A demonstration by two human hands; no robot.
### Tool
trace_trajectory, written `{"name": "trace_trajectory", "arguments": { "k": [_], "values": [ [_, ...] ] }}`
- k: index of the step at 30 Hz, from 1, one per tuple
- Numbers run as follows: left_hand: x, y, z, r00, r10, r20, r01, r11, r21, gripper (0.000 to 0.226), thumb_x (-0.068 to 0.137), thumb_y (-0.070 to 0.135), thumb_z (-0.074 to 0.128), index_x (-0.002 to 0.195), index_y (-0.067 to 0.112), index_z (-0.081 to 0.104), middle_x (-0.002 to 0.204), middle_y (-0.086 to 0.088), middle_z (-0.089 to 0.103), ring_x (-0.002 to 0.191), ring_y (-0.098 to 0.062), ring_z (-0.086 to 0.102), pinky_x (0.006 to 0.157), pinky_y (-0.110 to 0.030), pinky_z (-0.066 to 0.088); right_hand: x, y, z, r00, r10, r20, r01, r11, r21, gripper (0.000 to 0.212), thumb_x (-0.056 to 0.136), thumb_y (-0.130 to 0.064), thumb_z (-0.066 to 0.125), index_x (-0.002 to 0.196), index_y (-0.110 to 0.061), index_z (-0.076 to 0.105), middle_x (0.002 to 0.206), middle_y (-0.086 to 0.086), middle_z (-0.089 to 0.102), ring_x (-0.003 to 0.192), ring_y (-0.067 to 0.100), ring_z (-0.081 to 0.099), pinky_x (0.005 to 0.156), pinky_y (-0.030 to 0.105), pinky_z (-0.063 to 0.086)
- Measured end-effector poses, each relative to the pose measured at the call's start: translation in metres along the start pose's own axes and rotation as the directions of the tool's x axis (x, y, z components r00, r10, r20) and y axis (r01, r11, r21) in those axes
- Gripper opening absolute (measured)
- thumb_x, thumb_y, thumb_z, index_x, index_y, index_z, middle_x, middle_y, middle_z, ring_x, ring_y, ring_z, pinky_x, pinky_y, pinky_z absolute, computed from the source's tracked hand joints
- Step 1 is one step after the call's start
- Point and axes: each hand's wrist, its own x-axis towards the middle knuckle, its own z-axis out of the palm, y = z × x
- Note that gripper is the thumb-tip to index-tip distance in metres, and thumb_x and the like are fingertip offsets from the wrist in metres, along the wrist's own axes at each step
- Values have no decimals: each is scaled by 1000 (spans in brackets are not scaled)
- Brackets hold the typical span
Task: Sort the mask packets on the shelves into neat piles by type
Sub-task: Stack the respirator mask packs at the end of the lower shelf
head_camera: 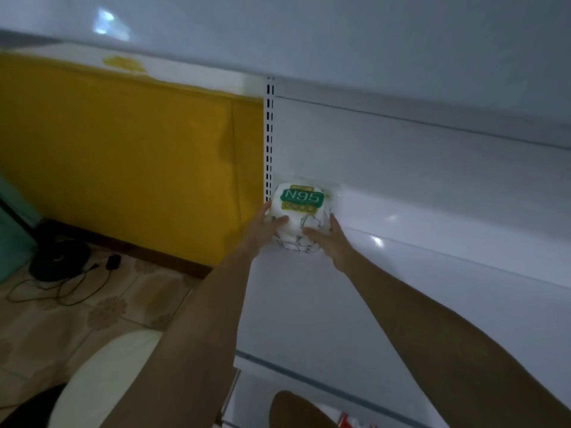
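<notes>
Left hand (265,225) and right hand (330,239) gripping N95 mask packets (301,200), white shelf (432,230)

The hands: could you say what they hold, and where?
The N95 packet stack: left hand grips its left side, right hand its right side.

1. The light is dim and flat, and a cool grey-blue cast lies over the white shelf (432,230).
2. Small bright glints sit on the shelf's glossy surface at the right. A larger, smeared reflection (106,24) shines at the top left.
3. The yellow wall (123,149) looks saturated, and the floor (92,304) is murky.
4. The whole frame is soft, but the N95 packet (301,200) has a readable label.
5. Wide-angle distortion tilts and bows the shelf edges.
</notes>
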Motion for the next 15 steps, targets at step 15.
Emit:
{"name": "trace_trajectory", "arguments": {
  "k": [15],
  "values": [
    [-220, 66, -65, 955, 200, 217, -295, 653, 697, 67, 89, 35, 59, 145, 15, 28, 148, 0, 32, 135, -16, 31, 108, -24, 22, -235, -93, 7, 936, -98, 338, 337, 526, -781, 80, 89, -40, 58, 150, -22, 10, 157, 8, 7, 144, 20, 5, 114, 28, 6]
  ]
}}
